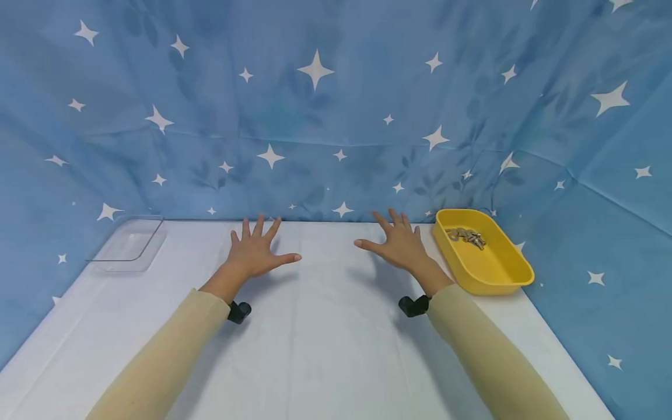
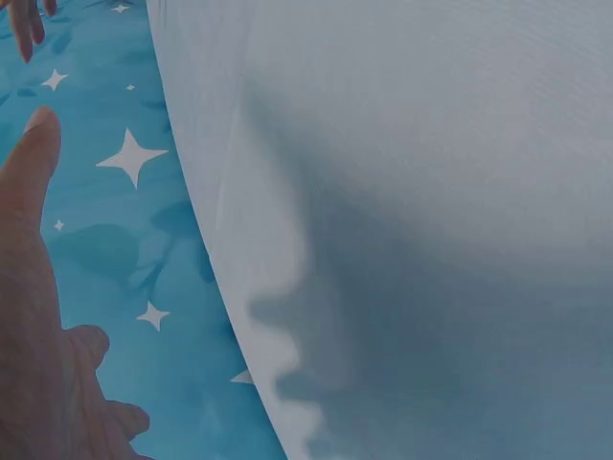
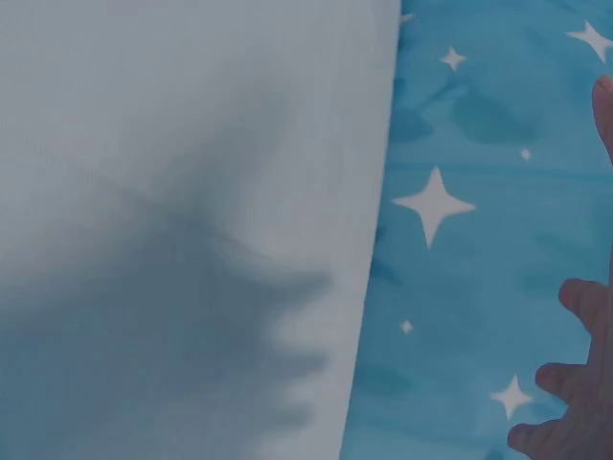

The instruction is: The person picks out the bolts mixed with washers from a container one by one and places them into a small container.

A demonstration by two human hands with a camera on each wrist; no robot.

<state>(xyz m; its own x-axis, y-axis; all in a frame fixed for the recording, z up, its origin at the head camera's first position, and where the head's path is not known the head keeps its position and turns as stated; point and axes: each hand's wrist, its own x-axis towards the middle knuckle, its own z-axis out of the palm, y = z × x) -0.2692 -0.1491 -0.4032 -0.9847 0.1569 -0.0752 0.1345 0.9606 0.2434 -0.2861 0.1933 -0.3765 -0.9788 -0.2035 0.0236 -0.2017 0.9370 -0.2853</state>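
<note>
Both hands hover over the white table, fingers spread, holding nothing. In the head view the left hand (image 1: 252, 254) is left of the middle, its thumb pointing right. Across from it the right hand (image 1: 400, 244) has its thumb pointing left, with a wide gap between the two. Nearest to the right hand is a yellow tray (image 1: 501, 256) with a small heap of silvery metal pieces (image 1: 466, 236) inside. A transparent plastic container (image 1: 126, 245) stands to the left of the left hand. Each wrist view shows its hand's edge and a finger-shaped shadow on the cloth.
White cloth covers the table (image 1: 320, 350). A blue curtain with white stars (image 1: 315, 116) hangs along the back edge and down both sides. The yellow tray sits at the back right corner, the transparent container at the back left. Black wrist mounts (image 1: 415, 306) project inward from the sleeves.
</note>
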